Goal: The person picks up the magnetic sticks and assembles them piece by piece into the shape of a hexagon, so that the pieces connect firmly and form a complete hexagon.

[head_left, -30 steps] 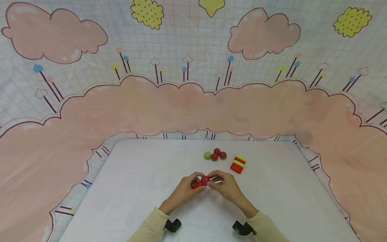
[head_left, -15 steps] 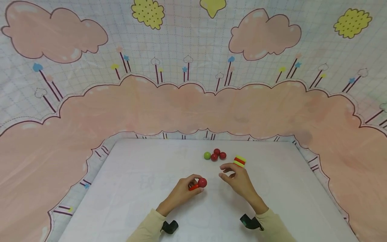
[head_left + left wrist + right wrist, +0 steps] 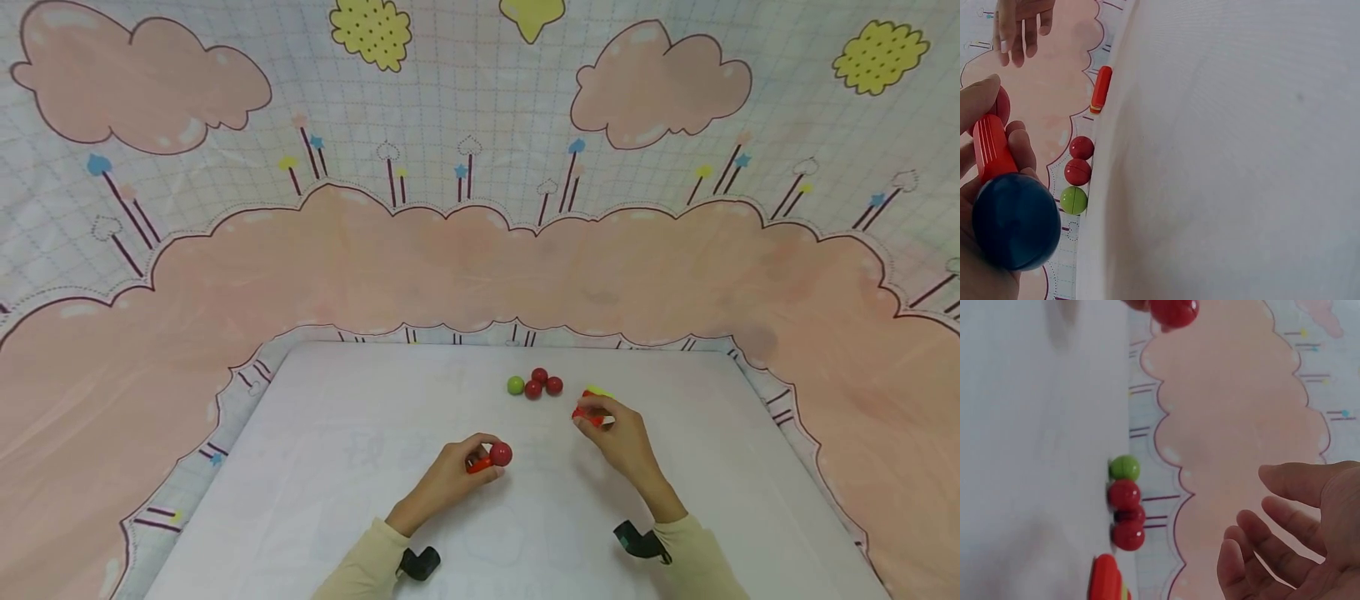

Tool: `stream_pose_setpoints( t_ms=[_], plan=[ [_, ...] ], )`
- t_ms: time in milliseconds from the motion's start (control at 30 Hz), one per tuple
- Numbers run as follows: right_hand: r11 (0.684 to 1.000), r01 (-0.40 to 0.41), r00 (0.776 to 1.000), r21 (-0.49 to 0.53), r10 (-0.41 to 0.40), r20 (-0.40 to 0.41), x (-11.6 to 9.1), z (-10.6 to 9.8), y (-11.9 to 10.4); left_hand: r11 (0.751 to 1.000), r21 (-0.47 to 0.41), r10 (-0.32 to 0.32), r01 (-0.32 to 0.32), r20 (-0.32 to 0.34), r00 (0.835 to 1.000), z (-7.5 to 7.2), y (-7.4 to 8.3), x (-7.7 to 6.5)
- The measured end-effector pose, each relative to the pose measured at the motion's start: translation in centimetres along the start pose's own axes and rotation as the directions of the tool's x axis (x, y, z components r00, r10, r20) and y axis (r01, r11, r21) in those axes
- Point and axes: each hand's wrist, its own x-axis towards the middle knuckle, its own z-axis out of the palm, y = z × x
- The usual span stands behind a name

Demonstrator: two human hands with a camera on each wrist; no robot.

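Note:
In my left hand (image 3: 453, 479) I hold a red grooved stick (image 3: 992, 147) with a ball on each end. A red ball (image 3: 501, 454) caps one end, and a dark blue ball (image 3: 1016, 222) caps the other in the left wrist view. My right hand (image 3: 1297, 531) is over a row of red and yellow-green sticks (image 3: 597, 391), which it partly hides in the head view. Its thumb and fingers are spread apart, with nothing between them in the right wrist view.
Beyond my hands, a green ball (image 3: 515, 385) and red balls (image 3: 533, 390) lie close together on the white tabletop (image 3: 360, 400), left of the sticks. A patterned cloth (image 3: 480, 267) rises behind the table.
My right hand has left the red ball on the held stick and moved right to the loose sticks. My left hand has shifted slightly left, keeping its hold.

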Motion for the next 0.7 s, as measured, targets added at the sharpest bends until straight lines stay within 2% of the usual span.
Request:
stream_pose_setpoints(
  t_ms=[267,700],
  plan=[
    [0.999,-0.037,0.999,-0.011,0.037,-0.020,0.7,0.0,2.0,1.000,-0.008,-0.012,0.013,0.013,1.000,-0.2,0.1,-0.1],
    [0.986,-0.162,0.987,-0.026,0.162,-0.016,1.7,0.7,5.1,1.000,-0.003,-0.016,0.016,0.010,1.000,-0.5,0.2,-0.2]
  ],
)
